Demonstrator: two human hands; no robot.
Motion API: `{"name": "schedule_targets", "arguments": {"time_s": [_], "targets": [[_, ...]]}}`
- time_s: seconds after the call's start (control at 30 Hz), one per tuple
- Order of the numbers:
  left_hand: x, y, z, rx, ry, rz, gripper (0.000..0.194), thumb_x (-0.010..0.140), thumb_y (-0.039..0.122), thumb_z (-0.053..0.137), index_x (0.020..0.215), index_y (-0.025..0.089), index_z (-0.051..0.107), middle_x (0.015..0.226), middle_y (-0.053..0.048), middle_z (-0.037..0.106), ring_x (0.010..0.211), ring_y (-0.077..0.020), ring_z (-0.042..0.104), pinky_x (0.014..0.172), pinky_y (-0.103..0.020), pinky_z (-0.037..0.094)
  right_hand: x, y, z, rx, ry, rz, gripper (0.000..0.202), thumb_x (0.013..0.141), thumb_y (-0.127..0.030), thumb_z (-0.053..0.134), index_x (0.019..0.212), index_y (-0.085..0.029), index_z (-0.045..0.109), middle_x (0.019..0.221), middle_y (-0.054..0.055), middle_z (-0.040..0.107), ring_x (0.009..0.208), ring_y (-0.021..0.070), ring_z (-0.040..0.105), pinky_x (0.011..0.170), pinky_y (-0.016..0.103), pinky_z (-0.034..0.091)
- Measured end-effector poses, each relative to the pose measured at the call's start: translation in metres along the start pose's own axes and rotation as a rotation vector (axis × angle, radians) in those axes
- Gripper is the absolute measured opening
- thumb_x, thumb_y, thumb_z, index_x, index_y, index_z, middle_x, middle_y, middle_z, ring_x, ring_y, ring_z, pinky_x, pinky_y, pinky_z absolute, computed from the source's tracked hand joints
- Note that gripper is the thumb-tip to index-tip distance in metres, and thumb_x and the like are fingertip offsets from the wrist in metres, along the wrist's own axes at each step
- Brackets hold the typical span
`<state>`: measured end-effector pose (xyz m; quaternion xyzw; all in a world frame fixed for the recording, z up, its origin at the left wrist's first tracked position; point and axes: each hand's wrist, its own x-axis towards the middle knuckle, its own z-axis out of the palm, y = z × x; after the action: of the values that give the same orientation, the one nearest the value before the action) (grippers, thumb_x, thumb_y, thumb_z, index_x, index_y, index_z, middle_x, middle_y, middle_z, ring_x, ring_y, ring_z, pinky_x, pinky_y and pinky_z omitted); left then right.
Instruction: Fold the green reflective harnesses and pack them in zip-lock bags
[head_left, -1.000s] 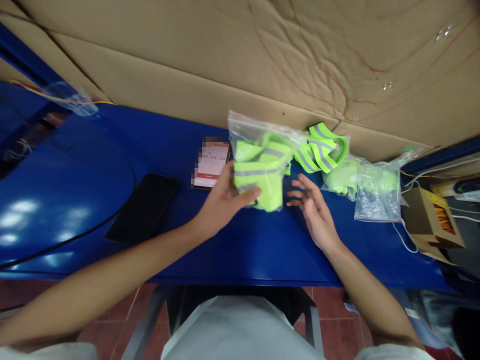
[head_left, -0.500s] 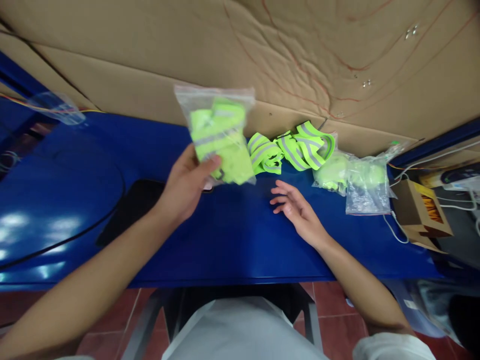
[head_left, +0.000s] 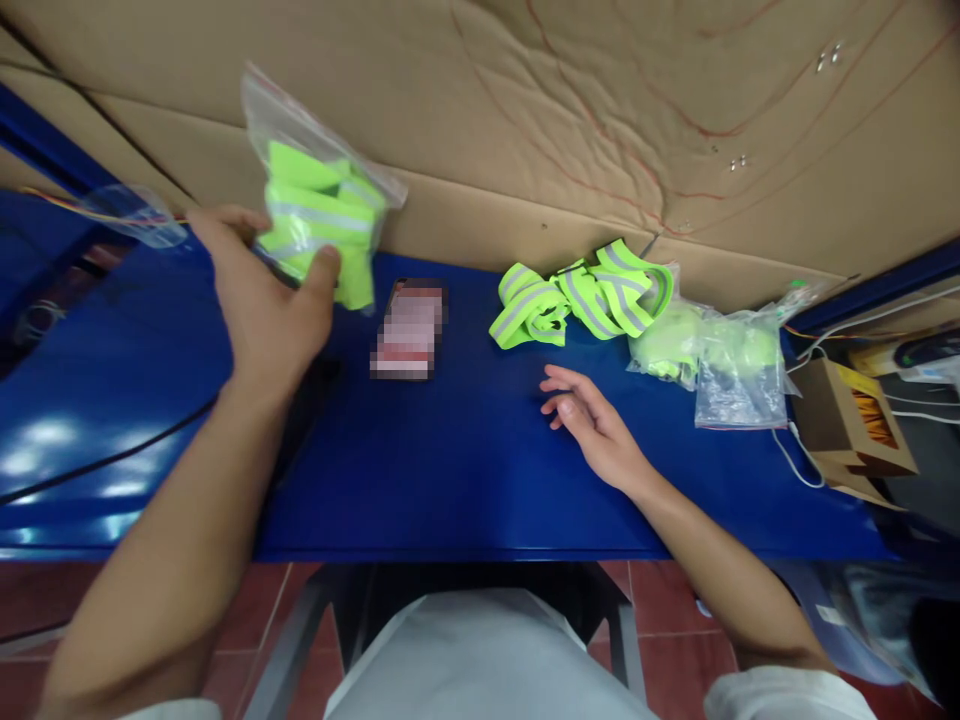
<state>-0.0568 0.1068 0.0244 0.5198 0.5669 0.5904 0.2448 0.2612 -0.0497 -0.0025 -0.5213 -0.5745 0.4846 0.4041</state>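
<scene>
Firstly, one blue surface. Above its left part is raised one clear bag of yellow-green bands; best held mouth-up, gripped firmly at the filled part. One left hand, thumb and fingers closed on that bag. Two filled bags, right. Two loose bundles, seemingly. One right hand, half-curled, holding nothing. One phone.
</scene>
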Motion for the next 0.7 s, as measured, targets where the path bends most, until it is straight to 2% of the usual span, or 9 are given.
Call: {"name": "schedule_targets", "arguments": {"time_s": [0.07,0.17,0.27,0.33,0.4,0.47,0.57,0.63,0.7], "targets": [[0.003,-0.003,-0.009,0.253,-0.005,0.010,0.064,0.071,0.024,0.092,0.121,0.022,0.051,0.140,-0.002,0.048,0.147,-0.0368,0.035,0.132,-0.065,0.014,-0.001,0.000,0.002,-0.015,0.000,0.003,0.053,0.101,-0.059,0.059,0.145,-0.029,0.055,0.135,0.011,0.062,0.105,0.0198,0.067,0.089,0.038,0.059],[-0.001,-0.007,-0.015,0.505,-0.046,-0.023,0.064,0.079,0.029,0.084,0.134,0.025,0.052,0.155,-0.008,0.040,0.147,-0.0518,0.036,0.122,-0.082,0.015,-0.001,0.001,0.001,-0.076,0.018,-0.018,0.050,0.102,-0.057,0.057,0.144,-0.029,0.056,0.135,0.011,0.063,0.108,0.0205,0.067,0.090,0.038,0.059],[-0.006,-0.009,-0.017,0.624,-0.105,0.070,0.063,0.094,0.043,0.067,0.150,0.026,0.045,0.169,-0.006,0.028,0.153,-0.0540,0.026,0.122,-0.079,0.015,0.002,0.001,-0.004,-0.167,0.086,-0.071,0.046,0.102,-0.053,0.060,0.141,-0.028,0.059,0.135,0.010,0.064,0.109,0.0203,0.067,0.094,0.039,0.057],[-0.008,-0.009,-0.015,0.663,-0.129,0.157,0.067,0.097,0.046,0.061,0.156,0.023,0.040,0.171,-0.006,0.027,0.154,-0.0540,0.023,0.122,-0.078,0.016,0.005,0.001,-0.009,-0.205,0.133,-0.081,0.042,0.102,-0.052,0.061,0.136,-0.027,0.062,0.130,0.010,0.068,0.108,0.0206,0.068,0.095,0.039,0.057],[-0.013,-0.005,-0.010,0.634,-0.149,0.227,0.068,0.094,0.044,0.065,0.155,0.020,0.045,0.169,-0.009,0.033,0.152,-0.0532,0.028,0.121,-0.077,0.020,0.007,0.002,-0.012,-0.226,0.159,-0.082,0.039,0.102,-0.051,0.061,0.131,-0.027,0.065,0.125,0.009,0.071,0.109,0.0216,0.069,0.095,0.040,0.057],[-0.026,0.003,0.000,0.565,-0.240,0.320,0.064,0.092,0.041,0.068,0.150,0.020,0.052,0.161,-0.012,0.045,0.149,-0.0483,0.037,0.122,-0.071,0.028,0.008,0.003,-0.013,-0.263,0.158,-0.096,0.035,0.102,-0.050,0.060,0.127,-0.026,0.068,0.121,0.008,0.073,0.108,0.0220,0.070,0.093,0.040,0.057],[-0.060,0.022,0.024,0.491,-0.551,0.443,0.059,0.097,0.040,0.062,0.152,0.021,0.050,0.150,-0.015,0.057,0.140,-0.0390,0.052,0.121,-0.057,0.039,0.009,0.005,-0.010,-0.339,0.118,-0.133,0.029,0.104,-0.046,0.058,0.122,-0.026,0.070,0.118,0.007,0.074,0.103,0.0214,0.071,0.089,0.039,0.057],[-0.083,0.036,0.045,0.539,-0.695,0.455,0.059,0.100,0.040,0.057,0.155,0.021,0.046,0.149,-0.017,0.057,0.138,-0.0399,0.054,0.117,-0.056,0.042,0.009,0.006,-0.007,-0.380,0.082,-0.159,0.027,0.104,-0.045,0.057,0.120,-0.027,0.070,0.116,0.007,0.074,0.101,0.0215,0.071,0.088,0.039,0.058],[-0.096,0.046,0.068,0.596,-0.745,0.462,0.063,0.099,0.037,0.060,0.157,0.020,0.042,0.158,-0.021,0.048,0.140,-0.0429,0.051,0.115,-0.057,0.043,0.009,0.007,-0.006,-0.412,0.054,-0.181,0.026,0.105,-0.044,0.057,0.119,-0.027,0.070,0.114,0.007,0.074,0.101,0.0219,0.070,0.088,0.039,0.058]]}}
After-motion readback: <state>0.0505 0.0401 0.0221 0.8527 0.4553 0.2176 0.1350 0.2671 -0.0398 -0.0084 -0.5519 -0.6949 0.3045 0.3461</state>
